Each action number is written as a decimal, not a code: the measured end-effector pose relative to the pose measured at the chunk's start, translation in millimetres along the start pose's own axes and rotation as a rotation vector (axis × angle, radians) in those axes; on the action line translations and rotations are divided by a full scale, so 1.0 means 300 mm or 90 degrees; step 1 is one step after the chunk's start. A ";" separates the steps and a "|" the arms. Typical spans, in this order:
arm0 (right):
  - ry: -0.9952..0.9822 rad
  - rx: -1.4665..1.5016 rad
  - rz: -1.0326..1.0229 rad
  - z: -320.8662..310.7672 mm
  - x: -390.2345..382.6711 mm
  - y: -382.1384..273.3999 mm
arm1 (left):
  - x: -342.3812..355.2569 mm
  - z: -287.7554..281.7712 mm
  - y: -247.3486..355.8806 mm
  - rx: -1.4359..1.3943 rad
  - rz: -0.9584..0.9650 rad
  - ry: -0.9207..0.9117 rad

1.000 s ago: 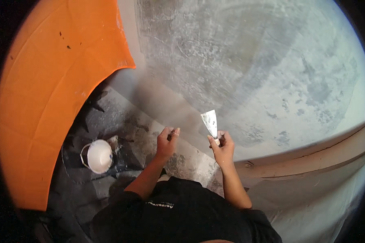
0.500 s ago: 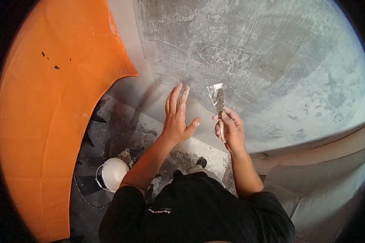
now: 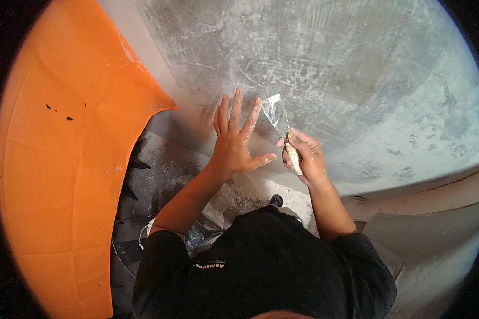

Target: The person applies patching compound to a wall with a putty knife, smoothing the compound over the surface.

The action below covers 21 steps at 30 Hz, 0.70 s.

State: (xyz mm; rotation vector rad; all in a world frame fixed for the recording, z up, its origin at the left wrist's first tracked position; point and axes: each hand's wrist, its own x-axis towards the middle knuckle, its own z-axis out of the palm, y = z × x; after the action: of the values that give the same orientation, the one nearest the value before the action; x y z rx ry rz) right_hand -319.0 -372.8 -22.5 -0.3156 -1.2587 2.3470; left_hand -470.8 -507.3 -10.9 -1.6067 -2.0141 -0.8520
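Observation:
My right hand [image 3: 304, 157] is closed round the pale, smeared handle of a putty knife [image 3: 275, 112], whose shiny metal blade points up and a little left. Left of the blade, my left hand [image 3: 234, 138] is raised with its fingers spread and white smears on them; it holds nothing. The tip of its index finger is close to the blade's edge, and I cannot tell whether they touch. Beyond both hands rises a grey wall [image 3: 324, 64] with patchy, streaked plaster. Whether my left fingertips rest on the wall is unclear.
An orange sheet [image 3: 64, 159] hangs along the left side. Below it, the dark floor [image 3: 165, 159] is spotted with pale splashes. A white bucket [image 3: 150, 226] is mostly hidden behind my left arm. Greyish sheeting [image 3: 431, 239] lies at the lower right, below the wall's edge.
Both hands have moved slightly up the wall, and my left fingers have spread wider, nearer the blade. The putty knife tilts further left. My left arm now covers most of the bucket.

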 end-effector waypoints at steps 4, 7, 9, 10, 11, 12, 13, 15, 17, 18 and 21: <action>-0.044 -0.027 0.021 -0.073 0.047 -0.026 | 0.039 0.067 -0.017 0.034 -0.008 -0.041; -0.007 -0.031 0.037 -0.085 0.078 -0.051 | 0.081 0.121 -0.028 -0.009 -0.009 -0.019; -0.032 -0.059 0.055 -0.134 0.094 -0.059 | 0.109 0.136 -0.035 -0.048 -0.002 0.005; -0.057 -0.087 0.067 -0.151 0.101 -0.062 | 0.123 0.134 -0.041 -0.042 0.025 0.002; -0.053 -0.084 0.069 -0.158 0.107 -0.069 | 0.137 0.129 -0.049 -0.038 0.053 -0.001; -0.047 -0.112 0.070 -0.158 0.111 -0.084 | 0.151 0.121 -0.061 -0.042 0.055 -0.006; -0.041 -0.141 0.070 -0.153 0.112 -0.097 | 0.162 0.111 -0.073 -0.027 0.077 -0.035; -0.027 -0.156 0.061 -0.140 0.107 -0.106 | 0.180 0.089 -0.108 -0.020 0.105 -0.067; 0.000 -0.165 0.041 -0.113 0.101 -0.107 | 0.208 0.072 -0.156 0.024 0.180 -0.118; 0.015 -0.167 0.035 -0.099 0.096 -0.101 | 0.220 0.063 -0.175 0.012 0.192 -0.118; 0.037 -0.209 0.043 -0.043 0.089 -0.081 | 0.258 0.029 -0.231 0.012 0.258 -0.149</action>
State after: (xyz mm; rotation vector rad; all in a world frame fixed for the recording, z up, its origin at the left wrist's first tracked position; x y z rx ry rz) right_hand -330.1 -338.7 -9.0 -0.5349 -1.6267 2.1622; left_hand -556.1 -456.2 20.4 -2.0866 -1.7335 -0.5111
